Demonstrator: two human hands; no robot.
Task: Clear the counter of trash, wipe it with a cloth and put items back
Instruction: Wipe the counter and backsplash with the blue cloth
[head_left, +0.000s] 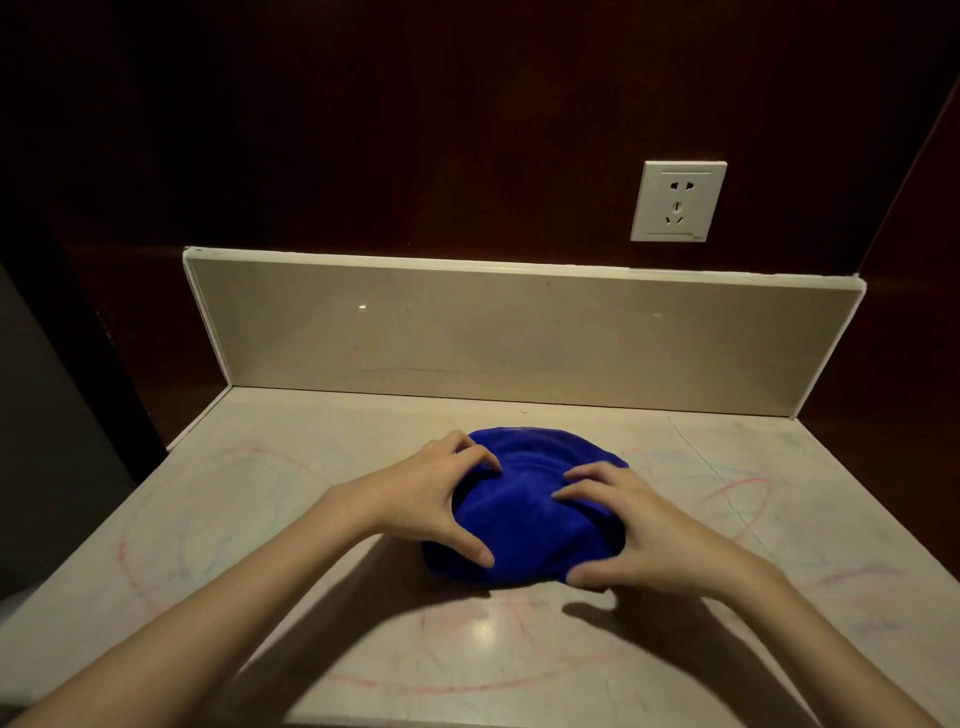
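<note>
Your bunched, deep-blue plush cloth (524, 506) sits on the pale marbled stone counter (291, 519), roughly at its middle and a little short of the cream stone upstand (519, 332) at the back. Both of your hands are on it: your left hand (441, 499) clasps its left side with curled fingers dug into the pile and the thumb hooked round the near edge, and your right hand (623, 530) clasps the right side the same way, thumb low at the front. The hands sit apart, with the hump of cloth between them.

The step in hand looks like the wipe itself. Faint red and blue crayon-like loops (737, 493) run across the counter on both sides and along the near edge, so a single pass through the middle will not do. Flatten the bundle somewhat so more fabric meets the stone, press down through your palms, and work in overlapping strokes from the upstand towards yourself. Take in the left loop and the right loop in turn. Push into the back corner seam, where marks may collect. Keep the cloth clear of the white wall socket (678, 201) above the upstand, particularly if the cloth is damp; the picture does not show whether it is.
</note>
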